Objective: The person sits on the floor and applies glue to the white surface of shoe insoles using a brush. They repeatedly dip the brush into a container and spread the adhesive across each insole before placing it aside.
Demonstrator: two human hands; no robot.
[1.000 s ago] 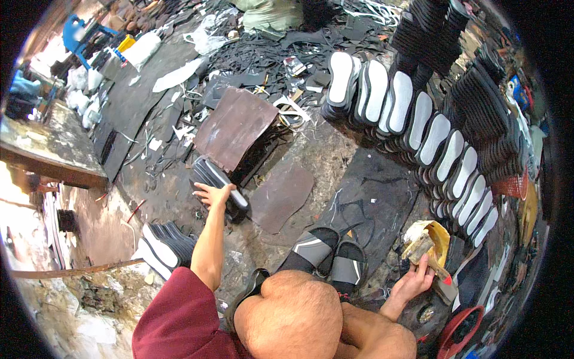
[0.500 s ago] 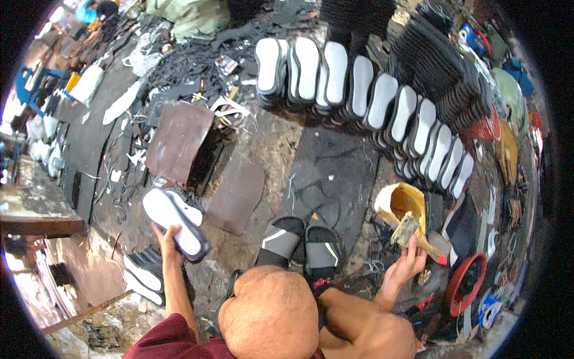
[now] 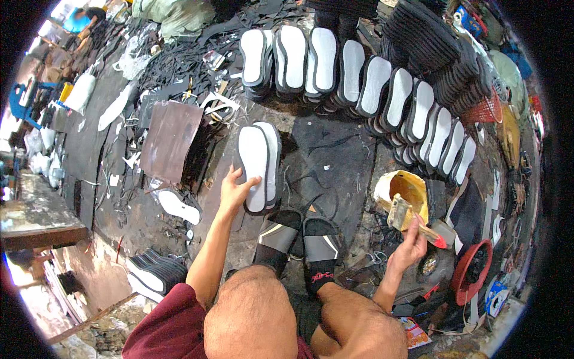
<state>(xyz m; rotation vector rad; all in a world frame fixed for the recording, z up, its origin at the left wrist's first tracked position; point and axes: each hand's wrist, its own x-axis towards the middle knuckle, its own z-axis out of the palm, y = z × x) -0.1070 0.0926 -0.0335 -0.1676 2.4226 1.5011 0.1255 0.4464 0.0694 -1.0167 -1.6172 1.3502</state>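
My left hand (image 3: 235, 191) grips a white-topped shoe sole (image 3: 253, 158) with a black edge, thumb across its face. Just behind it, to the right, shows a second white-topped sole (image 3: 273, 161); whether it is held or lies on the floor I cannot tell. In my right hand (image 3: 408, 250) is a flat paintbrush (image 3: 399, 212), its wooden handle tipped in red. The bristles are at the mouth of a tilted, yellow-stained pot (image 3: 385, 181).
Ahead, stacks of white-topped soles (image 3: 372, 84) curve to the right, with piled black soles (image 3: 421, 30) beyond. A brown sheet (image 3: 171, 140) and a loose white sole (image 3: 178, 206) lie left. Nearer are more soles (image 3: 156, 272). A red ring-shaped rim (image 3: 460, 281) stands right.
My left hand has carried the sole from the left to just ahead of my feet. A loose white sole now shows where it was. The brush stays by the pot.
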